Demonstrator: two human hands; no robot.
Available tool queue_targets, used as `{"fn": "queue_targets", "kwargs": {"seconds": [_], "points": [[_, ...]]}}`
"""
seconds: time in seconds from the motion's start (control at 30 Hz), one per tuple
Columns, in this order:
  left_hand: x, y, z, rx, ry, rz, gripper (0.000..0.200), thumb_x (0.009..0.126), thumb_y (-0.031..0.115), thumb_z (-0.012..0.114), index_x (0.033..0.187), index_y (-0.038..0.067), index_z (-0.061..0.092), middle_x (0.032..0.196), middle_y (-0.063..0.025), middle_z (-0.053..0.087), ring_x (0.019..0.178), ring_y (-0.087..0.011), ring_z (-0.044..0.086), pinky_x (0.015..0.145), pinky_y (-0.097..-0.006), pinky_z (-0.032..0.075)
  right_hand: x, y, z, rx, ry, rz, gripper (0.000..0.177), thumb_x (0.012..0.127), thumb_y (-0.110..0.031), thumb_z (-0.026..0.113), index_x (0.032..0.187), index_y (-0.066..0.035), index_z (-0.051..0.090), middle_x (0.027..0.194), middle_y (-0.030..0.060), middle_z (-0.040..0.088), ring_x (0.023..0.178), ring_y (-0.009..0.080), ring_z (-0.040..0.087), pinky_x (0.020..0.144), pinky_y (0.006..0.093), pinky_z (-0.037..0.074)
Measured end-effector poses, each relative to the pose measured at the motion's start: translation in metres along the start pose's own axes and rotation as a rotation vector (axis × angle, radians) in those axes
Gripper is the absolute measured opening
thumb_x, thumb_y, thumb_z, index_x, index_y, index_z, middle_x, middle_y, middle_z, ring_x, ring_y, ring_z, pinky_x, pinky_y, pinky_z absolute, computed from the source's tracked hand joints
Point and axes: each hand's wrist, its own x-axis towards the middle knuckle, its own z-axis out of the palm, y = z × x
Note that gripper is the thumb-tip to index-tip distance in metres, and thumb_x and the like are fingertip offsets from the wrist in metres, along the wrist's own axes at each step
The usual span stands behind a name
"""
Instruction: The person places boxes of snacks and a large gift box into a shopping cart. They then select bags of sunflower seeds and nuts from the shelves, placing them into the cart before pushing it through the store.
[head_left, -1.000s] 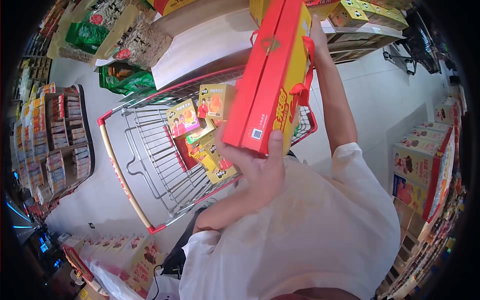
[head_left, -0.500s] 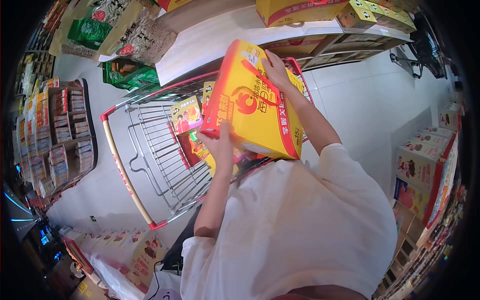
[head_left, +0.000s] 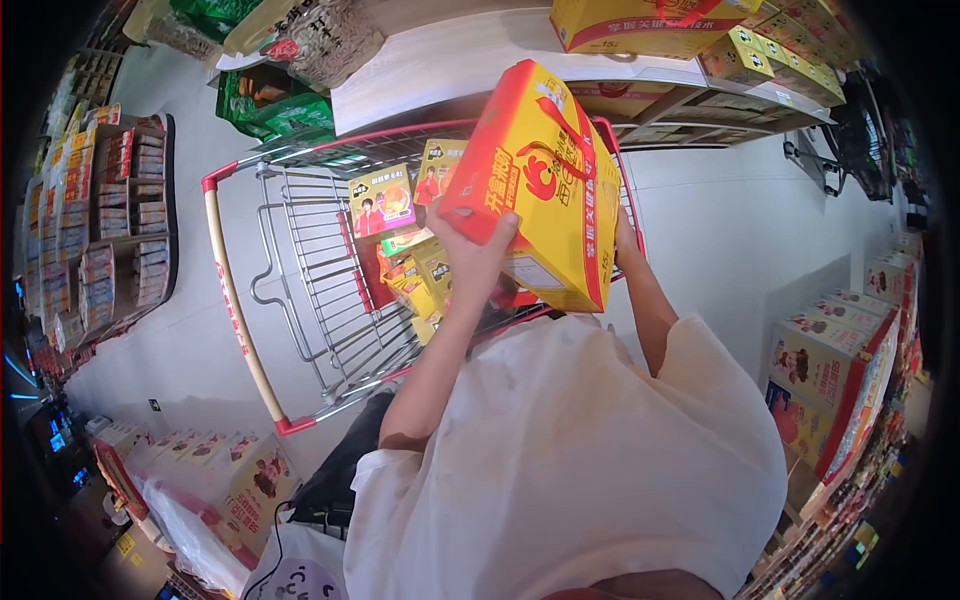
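A large yellow and red gift box (head_left: 545,190) with a red strap handle is tilted above the shopping cart (head_left: 262,300). My left hand (head_left: 475,245) grips its lower left corner, thumb on the front face. On the right side, my right hand (head_left: 627,240) is against the box, its fingers mostly hidden behind it. Inside the cart, near my left hand, lie a small box with a purple edge (head_left: 382,203), another small yellow box (head_left: 440,165) and yellow packets (head_left: 408,282).
A wooden shelf (head_left: 440,65) ahead carries another yellow gift box (head_left: 640,28), small boxes (head_left: 740,55) and green bags (head_left: 270,105). Packaged goods fill a rack (head_left: 110,220) at left. Stacked cartons stand at right (head_left: 825,370) and lower left (head_left: 240,480). A black cart (head_left: 850,150) is at upper right.
My right hand has gone from the top of the large box down to its right side. The box is turned slightly and sits further right. My left hand's thumb now shows on the front face.
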Motion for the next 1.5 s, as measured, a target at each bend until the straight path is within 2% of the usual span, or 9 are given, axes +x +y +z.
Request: {"fn": "queue_targets", "kwargs": {"seconds": [0.27, 0.37, 0.57, 0.67, 0.73, 0.9, 1.03, 1.13, 1.5], "points": [[-0.031, -0.023, -0.058, 0.083, -0.186, -0.224, 0.036, 0.087, 0.012, 0.068, 0.117, 0.0, 0.051, 0.107, -0.0089, 0.062, 0.093, -0.014, 0.06, 0.084, -0.0287, 0.049, -0.031, -0.002, 0.001, -0.041, -0.016, -0.033, 0.05, 0.098, -0.047, 0.04, 0.122, -0.006, 0.056, 0.1, 0.0063, 0.065, 0.081, 0.0157, 0.064, 0.071, 0.0294, 0.052], [-0.054, -0.034, -0.11, 0.108, 0.109, -0.072, 0.026, 0.089, 0.008, 0.065, 0.111, 0.0, 0.057, 0.101, -0.0073, 0.063, 0.089, -0.0121, 0.06, 0.081, -0.0261, 0.049, -0.049, -0.01, -0.005, -0.207, 0.042, -0.093, 0.048, 0.095, -0.034, 0.046, 0.127, 0.002, 0.051, 0.108, 0.0111, 0.061, 0.091, 0.0153, 0.059, 0.074, 0.0296, 0.046], [-0.096, -0.001, -0.26, 0.727, 0.955, 0.179, 0.03, 0.087, 0.007, 0.062, 0.115, 0.001, 0.057, 0.115, -0.0161, 0.057, 0.105, -0.025, 0.055, 0.091, -0.0354, 0.045, -0.16, -0.028, 0.042, -0.277, 0.273, -1.008, 0.032, 0.089, -0.011, 0.053, 0.119, 0.001, 0.054, 0.119, 0.0135, 0.056, 0.109, 0.0219, 0.054, 0.088, 0.0335, 0.044], [-0.119, -0.007, -0.328, 1.148, 1.142, 0.116, 0.03, 0.083, 0.011, 0.062, 0.112, 0.003, 0.061, 0.125, -0.0183, 0.051, 0.116, -0.0339, 0.048, 0.099, -0.0459, 0.037, -0.234, -0.033, 0.079, -0.478, 0.05, -1.554, 0.033, 0.085, -0.004, 0.056, 0.118, -0.001, 0.056, 0.114, 0.0151, 0.06, 0.106, 0.0264, 0.057, 0.089, 0.0379, 0.046], [-0.133, -0.03, -0.359, 1.436, 1.147, 0.035, 0.028, 0.081, 0.013, 0.062, 0.109, 0.005, 0.065, 0.131, -0.0182, 0.049, 0.121, -0.0359, 0.046, 0.101, -0.0496, 0.034, -0.272, -0.02, 0.1, -0.43, -0.548, -1.633, 0.032, 0.081, -0.002, 0.06, 0.114, -0.001, 0.059, 0.107, 0.0159, 0.063, 0.1, 0.0282, 0.061, 0.086, 0.0387, 0.048], [-0.143, -0.044, -0.36, 1.531, 1.118, 0.156, 0.02, 0.078, 0.014, 0.065, 0.098, 0.01, 0.07, 0.141, -0.0207, 0.041, 0.13, -0.0379, 0.04, 0.102, -0.0515, 0.034, -0.286, 0.052, 0.154, -1.019, -1.141, -0.855, 0.029, 0.085, -0.02, 0.066, 0.108, -0.002, 0.063, 0.107, 0.018, 0.063, 0.095, 0.0273, 0.064, 0.084, 0.0361, 0.051], [-0.152, -0.041, -0.365, 1.479, 1.093, 0.206, 0.018, 0.077, 0.01, 0.064, 0.094, 0.011, 0.07, 0.144, -0.0228, 0.038, 0.133, -0.0412, 0.037, 0.103, -0.0515, 0.033, -0.236, 0.116, 0.159, -1.28, -1.149, -0.755, 0.044, 0.08, -0.036, 0.071, 0.108, -0.003, 0.064, 0.104, 0.0184, 0.063, 0.094, 0.031, 0.063, 0.082, 0.0382, 0.051], [-0.146, -0.043, -0.373, 1.473, 1.052, 0.223, 0.023, 0.075, 0.006, 0.065, 0.096, 0.013, 0.07, 0.143, -0.0213, 0.04, 0.133, -0.0396, 0.038, 0.104, -0.0509, 0.033, -0.216, 0.139, 0.154, -1.447, -1.0, -0.997, 0.049, 0.074, -0.036, 0.079, 0.106, -0.002, 0.065, 0.095, 0.0165, 0.064, 0.089, 0.0277, 0.064, 0.079, 0.0357, 0.052], [-0.169, -0.039, -0.369, 1.418, 1.004, 0.171, 0.025, 0.07, -0.009, 0.057, 0.087, 0.006, 0.066, 0.147, -0.024, 0.034, 0.135, -0.0436, 0.033, 0.104, -0.052, 0.032, -0.213, 0.147, 0.155, -1.448, -1.041, -0.906, 0.033, 0.076, -0.025, 0.073, 0.099, -0.004, 0.065, 0.095, 0.0176, 0.063, 0.091, 0.0324, 0.062, 0.079, 0.0403, 0.051]]}}
